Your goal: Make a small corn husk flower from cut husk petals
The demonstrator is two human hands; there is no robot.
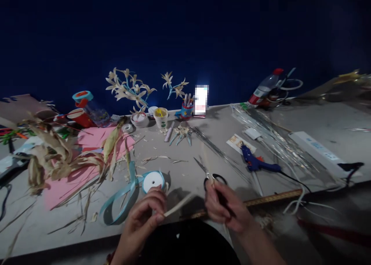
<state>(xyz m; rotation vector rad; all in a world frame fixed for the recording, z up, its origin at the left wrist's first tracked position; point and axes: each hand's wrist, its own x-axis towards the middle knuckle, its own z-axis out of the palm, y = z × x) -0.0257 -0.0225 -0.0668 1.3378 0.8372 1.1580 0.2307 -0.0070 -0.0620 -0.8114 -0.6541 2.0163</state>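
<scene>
We had a pale husk strip (179,205) pinched in our left hand (145,215), low at the near edge of the desk (319,122), its free end pointing to 2 o'clock. Our right hand (225,210) was closed through the loops of the scissors (209,175), blades aimed at 11 o'clock, clear of the strip. We judged this a trimming step; a cut would call for swinging the blades down across the strip. A ribbon spool (152,180) sat at 12 o'clock from the left hand.

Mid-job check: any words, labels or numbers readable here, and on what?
None readable.
White power strip: blue markings too small.
Clear plastic bottle, red cap: label blurred.
Long wooden ruler: marks too small.
White printed card: blurred.
In right hand, black-handled steel scissors; in left hand, pale husk strip: no print visible.
</scene>
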